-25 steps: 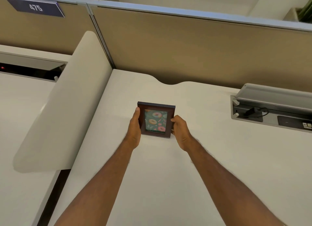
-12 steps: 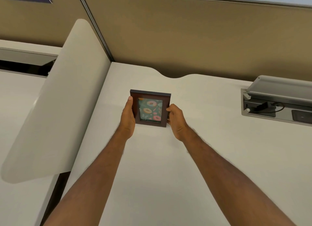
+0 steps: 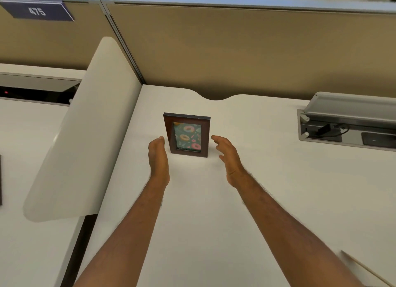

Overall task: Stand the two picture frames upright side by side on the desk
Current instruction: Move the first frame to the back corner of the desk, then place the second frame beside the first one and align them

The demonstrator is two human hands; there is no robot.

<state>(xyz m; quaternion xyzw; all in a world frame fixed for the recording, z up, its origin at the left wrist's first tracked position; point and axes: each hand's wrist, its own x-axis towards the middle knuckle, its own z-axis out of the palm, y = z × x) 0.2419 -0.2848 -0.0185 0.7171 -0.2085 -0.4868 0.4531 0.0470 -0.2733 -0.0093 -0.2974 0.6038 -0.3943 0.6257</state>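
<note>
A small dark brown picture frame (image 3: 187, 135) with a green doughnut print stands upright on the white desk (image 3: 214, 211), near its back left corner. My left hand (image 3: 158, 156) is just left of the frame, fingers straight, a small gap between thumb and frame. My right hand (image 3: 227, 156) hovers to the frame's right with fingers spread, apart from it. Neither hand holds anything. A thin light-coloured edge (image 3: 364, 267) shows at the bottom right; I cannot tell what it is. No second frame is plainly in view.
A tan cubicle partition (image 3: 246, 51) runs behind the desk. A white curved side divider (image 3: 85, 136) stands on the left. An open grey cable box (image 3: 347, 123) with a plug sits at the right back. A sign reading 475 (image 3: 38, 11) hangs top left.
Both hands gripped the frame's sides before. They have now let go and drawn back a little, and the frame stands on its own.
</note>
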